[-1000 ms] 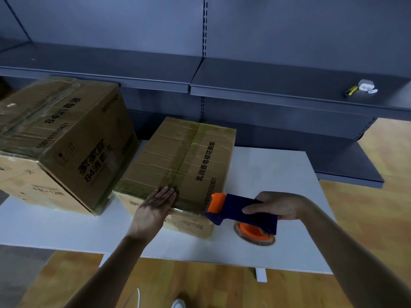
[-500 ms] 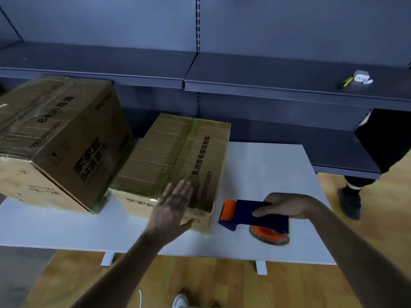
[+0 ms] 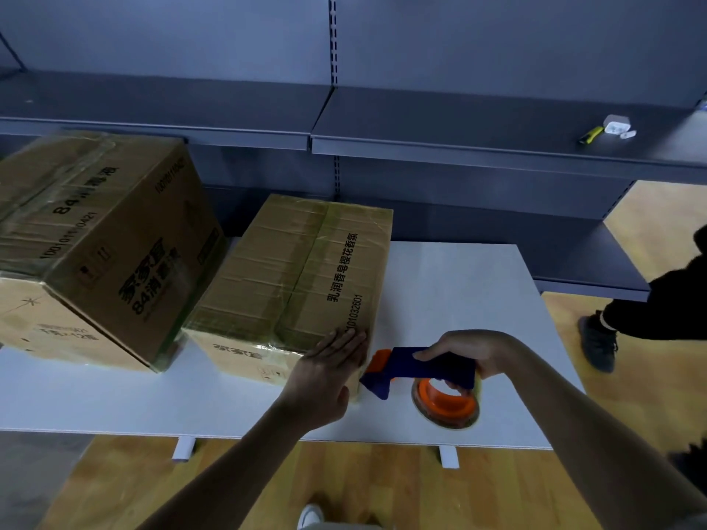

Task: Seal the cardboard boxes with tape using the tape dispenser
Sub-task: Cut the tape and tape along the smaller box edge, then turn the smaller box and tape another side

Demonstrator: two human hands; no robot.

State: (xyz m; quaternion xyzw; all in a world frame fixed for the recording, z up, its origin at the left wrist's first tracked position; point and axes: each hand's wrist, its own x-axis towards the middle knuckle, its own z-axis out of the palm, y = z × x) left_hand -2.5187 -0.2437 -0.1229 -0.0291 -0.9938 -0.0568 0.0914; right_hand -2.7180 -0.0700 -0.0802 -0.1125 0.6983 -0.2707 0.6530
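A flat cardboard box (image 3: 298,269) with several tape strips across its top lies in the middle of the white table (image 3: 459,292). My left hand (image 3: 329,371) presses flat, fingers straight, on the box's near right corner. My right hand (image 3: 472,351) grips the blue handle of the tape dispenser (image 3: 417,369). The dispenser's orange nose sits just right of that corner, and its orange tape roll (image 3: 445,405) hangs low over the table. A bigger cardboard box (image 3: 103,239) stands at the left, touching the flat one.
Grey metal shelving (image 3: 459,147) runs behind the table; a yellow cutter (image 3: 589,134) and a small white case (image 3: 616,124) lie on its right shelf. Another person's dark leg and shoe (image 3: 600,338) stand on the wooden floor at the right.
My left hand slid from the middle of the box's near edge to its near right corner. The dispenser drew back right, then came close to that corner. A person stepped in at the right.
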